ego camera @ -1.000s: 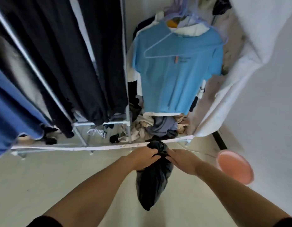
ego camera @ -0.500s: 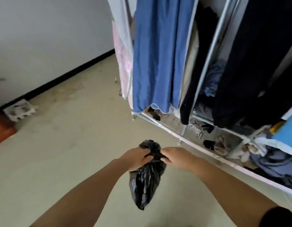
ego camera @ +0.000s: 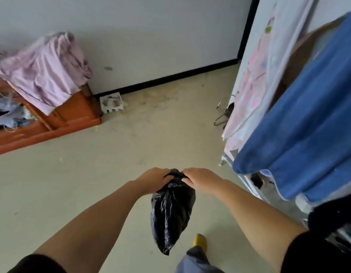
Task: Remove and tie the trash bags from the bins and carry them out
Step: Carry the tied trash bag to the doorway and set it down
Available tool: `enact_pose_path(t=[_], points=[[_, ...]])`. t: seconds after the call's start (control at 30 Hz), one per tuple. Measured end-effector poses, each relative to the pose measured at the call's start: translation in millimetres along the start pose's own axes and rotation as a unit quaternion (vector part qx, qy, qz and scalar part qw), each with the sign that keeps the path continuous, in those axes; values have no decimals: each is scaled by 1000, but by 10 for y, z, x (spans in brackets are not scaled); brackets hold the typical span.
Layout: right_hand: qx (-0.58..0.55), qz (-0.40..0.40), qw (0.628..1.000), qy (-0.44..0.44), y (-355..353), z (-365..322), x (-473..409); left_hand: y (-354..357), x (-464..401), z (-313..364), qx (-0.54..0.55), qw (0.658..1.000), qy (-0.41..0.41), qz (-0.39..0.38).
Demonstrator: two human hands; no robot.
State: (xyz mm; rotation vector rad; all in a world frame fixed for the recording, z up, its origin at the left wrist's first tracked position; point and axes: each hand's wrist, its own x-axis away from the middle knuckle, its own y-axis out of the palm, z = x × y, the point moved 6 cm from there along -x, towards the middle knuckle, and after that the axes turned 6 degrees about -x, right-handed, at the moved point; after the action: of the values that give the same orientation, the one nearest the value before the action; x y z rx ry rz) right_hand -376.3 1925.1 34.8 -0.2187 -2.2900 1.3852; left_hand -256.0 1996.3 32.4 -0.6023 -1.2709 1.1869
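Black plastic trash bag [ego camera: 171, 211] hangs in the air in front of the person, above the pale floor [ego camera: 92, 184], its neck bunched at the top and its body tapering to a point below. Left hand [ego camera: 154, 180] grips the gathered neck from the left, fingers curled into the plastic. Right hand [ego camera: 200, 179] grips the same neck from the right, fingers curled over it; the two hands sit just beside each other with the bag's top between them. Whether a knot is formed cannot be told.

Below the bag, one foot in a yellow slipper [ego camera: 199, 242] stands on the floor, with a grey trouser leg [ego camera: 196, 259] above it.

To the right, a blue cloth [ego camera: 300, 134] hangs from a rack, with a pale pink patterned cover [ego camera: 253, 79] beside it toward the wall. At left, an orange wooden piece of furniture [ego camera: 72, 117] stands against the white wall [ego camera: 151, 36], a lilac cloth [ego camera: 46, 69] draped over it. A small white tray [ego camera: 111, 102] lies on the floor just beside the furniture, at the black skirting.
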Motion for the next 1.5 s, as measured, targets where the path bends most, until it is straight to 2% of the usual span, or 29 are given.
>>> enact_pose_path(t=[0.13, 0.37, 0.6, 0.9, 1.17, 1.5], points=[[11, -22, 999, -43, -416, 367, -608, -419, -615, -174, 32, 998, -44, 14], [19, -41, 997, -62, -1084, 998, -1540, -995, -1660, -412, 27, 998, -57, 13], [37, -20, 998, -40, -1861, 1858, -2882, -1841, -3153, -828, 7, 999, -18, 36], [40, 11, 999, 19, -2971, 2828, -4334, -2945, -5084, -1294, -28, 998, 50, 4], [33, 30, 998, 32, -3861, 3922, -5685, -3853, -6877, -1567, -61, 995, 82, 5], [38, 13, 999, 36, -5250, 5491, -7209, -4980, -9283, -1680, -56, 995, 77, 0]])
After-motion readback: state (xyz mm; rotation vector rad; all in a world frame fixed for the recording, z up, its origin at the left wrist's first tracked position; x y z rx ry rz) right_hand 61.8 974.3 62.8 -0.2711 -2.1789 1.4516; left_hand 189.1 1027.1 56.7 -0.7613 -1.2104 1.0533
